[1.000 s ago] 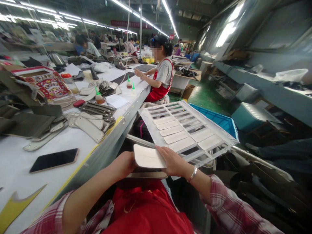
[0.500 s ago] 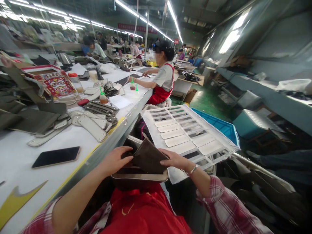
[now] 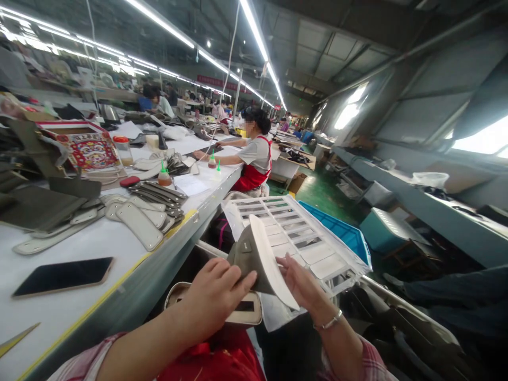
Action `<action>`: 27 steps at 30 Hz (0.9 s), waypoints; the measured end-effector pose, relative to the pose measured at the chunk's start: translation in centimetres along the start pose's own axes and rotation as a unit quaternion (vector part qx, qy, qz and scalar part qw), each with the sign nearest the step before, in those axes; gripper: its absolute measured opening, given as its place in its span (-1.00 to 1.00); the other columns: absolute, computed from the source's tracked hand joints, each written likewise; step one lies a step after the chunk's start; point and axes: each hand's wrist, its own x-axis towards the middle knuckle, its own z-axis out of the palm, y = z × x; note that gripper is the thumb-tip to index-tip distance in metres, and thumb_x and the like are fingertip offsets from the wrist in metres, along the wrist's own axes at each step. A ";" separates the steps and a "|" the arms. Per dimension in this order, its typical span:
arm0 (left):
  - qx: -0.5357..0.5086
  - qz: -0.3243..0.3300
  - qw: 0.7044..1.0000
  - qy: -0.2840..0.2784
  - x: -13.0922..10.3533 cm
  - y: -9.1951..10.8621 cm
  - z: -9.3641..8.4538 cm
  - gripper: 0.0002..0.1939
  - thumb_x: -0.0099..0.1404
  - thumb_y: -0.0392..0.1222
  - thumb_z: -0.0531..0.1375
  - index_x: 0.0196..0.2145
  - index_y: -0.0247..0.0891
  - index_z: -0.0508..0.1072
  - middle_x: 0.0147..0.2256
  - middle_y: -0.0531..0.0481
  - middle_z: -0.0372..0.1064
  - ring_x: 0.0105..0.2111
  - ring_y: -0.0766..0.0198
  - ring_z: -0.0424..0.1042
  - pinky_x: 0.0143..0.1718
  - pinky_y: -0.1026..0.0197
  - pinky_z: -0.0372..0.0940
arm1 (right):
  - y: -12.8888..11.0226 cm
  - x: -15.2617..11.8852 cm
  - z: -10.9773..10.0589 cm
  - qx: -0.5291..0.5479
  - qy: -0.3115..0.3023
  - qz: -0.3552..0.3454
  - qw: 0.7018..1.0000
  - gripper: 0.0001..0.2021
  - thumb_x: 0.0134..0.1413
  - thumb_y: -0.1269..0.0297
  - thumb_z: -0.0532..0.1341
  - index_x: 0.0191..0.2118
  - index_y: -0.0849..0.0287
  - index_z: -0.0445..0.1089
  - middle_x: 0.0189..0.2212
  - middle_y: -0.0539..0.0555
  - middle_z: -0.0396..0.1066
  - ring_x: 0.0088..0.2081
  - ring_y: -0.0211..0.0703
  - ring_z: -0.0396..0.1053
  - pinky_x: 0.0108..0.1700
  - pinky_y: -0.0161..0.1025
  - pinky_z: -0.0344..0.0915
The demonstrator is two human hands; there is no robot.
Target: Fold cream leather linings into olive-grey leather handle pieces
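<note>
At lower centre the left hand (image 3: 214, 299) and right hand (image 3: 304, 286) together grip a folded olive piece (image 3: 254, 259) with a white lining, raised on edge above a stack of pieces (image 3: 242, 312) in the lap. A long white table (image 3: 99, 248) fills the left of the frame, carrying a phone (image 3: 63, 276), grey pieces (image 3: 138, 222) and glue bottles (image 3: 162, 174). A white rack (image 3: 293, 238) sits centre, a blue crate (image 3: 341, 235) behind it. A co-worker (image 3: 252, 156) sits further along under ceiling strip lights (image 3: 254, 32).
</note>
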 end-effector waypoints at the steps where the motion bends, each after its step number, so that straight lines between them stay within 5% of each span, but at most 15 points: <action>1: 0.022 0.029 0.999 -0.007 0.3 0.6 0.2 -0.65 0.27 -0.30 0.02 0.02 -0.24 0.29 -0.36 -0.05 0.28 -0.32 0.16 0.25 -0.17 0.04 0.17 | -0.2 -0.4 0.0 0.034 -0.047 0.012 0.998 -0.34 0.06 -0.25 -0.12 0.01 0.23 0.23 -0.20 0.24 0.38 -0.23 0.03 0.39 -0.28 -0.05 0.36; 3: 0.052 0.071 0.996 -0.022 0.6 1.8 1.1 -0.74 0.27 -0.32 0.01 -0.13 -0.30 0.39 -0.38 -0.05 0.26 -0.34 0.18 0.25 -0.14 0.01 0.15 | -0.5 -1.0 0.4 0.068 -0.099 -0.008 0.993 -0.36 0.09 -0.24 -0.16 -0.02 0.20 0.25 -0.26 0.18 0.41 -0.26 -0.04 0.40 -0.32 -0.14 0.36; 5: 0.063 0.106 0.992 -0.033 0.6 3.0 2.4 -0.79 0.26 -0.33 0.00 -0.28 -0.33 0.43 -0.38 -0.07 0.26 -0.35 0.17 0.26 -0.12 -0.02 0.12 | -0.9 -1.4 1.0 0.047 -0.112 -0.044 0.992 -0.46 0.06 -0.17 -0.01 -0.01 0.15 0.23 -0.23 0.12 0.41 -0.20 -0.07 0.37 -0.23 -0.16 0.34; 8: 0.052 0.142 0.988 -0.040 0.2 4.3 4.2 -0.80 0.25 -0.28 0.03 -0.37 -0.35 0.45 -0.34 -0.11 0.27 -0.30 0.10 0.28 -0.10 -0.06 0.09 | -1.3 -1.3 1.9 -0.150 -0.064 -0.080 0.983 -0.36 -0.17 -0.04 0.28 0.04 0.15 0.17 -0.15 0.10 0.36 -0.11 -0.03 0.31 -0.05 -0.09 0.23; 12: 0.042 0.142 0.987 -0.060 0.2 5.1 5.7 -0.81 0.22 -0.29 0.04 -0.38 -0.36 0.46 -0.34 -0.15 0.29 -0.31 0.05 0.29 -0.19 -0.05 0.13 | -0.9 -0.1 3.3 -0.373 -0.004 -0.089 0.923 -0.05 -0.37 -0.02 0.36 0.16 0.24 -0.02 0.05 0.28 0.17 0.00 0.08 0.22 0.01 -0.04 0.14; 14: 0.043 0.135 0.987 -0.070 0.5 5.4 6.2 -0.80 0.21 -0.31 0.04 -0.37 -0.38 0.46 -0.33 -0.19 0.31 -0.31 0.03 0.30 -0.22 -0.07 0.14 | -0.6 0.7 3.8 -0.421 -0.001 -0.081 0.903 0.02 -0.37 -0.04 0.35 0.21 0.30 -0.11 0.09 0.37 0.09 0.01 0.13 0.21 -0.01 -0.04 0.14; 17: 0.024 0.141 0.986 -0.088 0.8 5.6 6.2 -0.81 0.21 -0.32 0.04 -0.36 -0.40 0.45 -0.35 -0.20 0.33 -0.33 0.03 0.31 -0.25 -0.07 0.17 | -0.2 1.7 3.8 -0.418 0.004 -0.065 0.906 0.03 -0.31 -0.08 0.32 0.22 0.34 -0.14 -0.05 0.35 0.26 -0.07 0.10 0.29 -0.09 -0.09 0.20; 20: -0.097 0.151 0.978 -0.106 0.6 4.7 5.0 -0.72 0.19 -0.10 0.13 -0.22 -0.35 0.41 -0.38 -0.12 0.34 -0.36 0.11 0.32 -0.30 0.04 0.23 | -0.2 2.4 2.6 -0.333 0.019 -0.083 0.939 -0.32 -0.02 -0.07 0.14 0.13 0.29 0.09 -0.26 0.18 0.39 -0.25 -0.07 0.35 -0.21 -0.19 0.24; 23: -0.237 0.028 0.971 -0.009 0.3 1.7 3.6 -0.34 0.05 0.21 0.19 0.00 -0.25 0.25 -0.20 -0.13 0.33 -0.19 0.10 0.32 -0.14 0.08 0.24 | -0.9 2.2 1.0 -0.259 -0.007 -0.162 0.952 -0.57 0.15 -0.01 -0.04 -0.18 0.24 0.36 -0.36 0.08 0.40 -0.31 -0.15 0.33 -0.25 -0.25 0.23; 25: -0.252 -0.112 0.956 0.097 0.5 -1.0 3.3 -0.21 0.01 0.20 0.23 0.10 -0.24 0.12 0.01 -0.21 0.20 0.02 0.03 0.19 0.04 0.01 0.13 | -1.5 1.6 0.4 -0.235 -0.033 -0.209 0.949 -0.56 0.18 -0.02 -0.06 -0.25 0.22 0.39 -0.35 0.05 0.40 -0.28 -0.15 0.32 -0.21 -0.25 0.22; 27: -0.271 -0.187 0.939 0.104 1.2 -3.6 3.3 -0.11 -0.03 0.15 0.28 0.15 -0.27 0.04 0.10 -0.24 0.10 0.10 -0.02 0.10 0.09 -0.03 0.08 | -2.2 1.1 0.2 -0.220 -0.056 -0.243 0.943 -0.52 0.19 -0.05 -0.11 -0.19 0.21 0.39 -0.30 0.06 0.40 -0.22 -0.13 0.31 -0.13 -0.22 0.20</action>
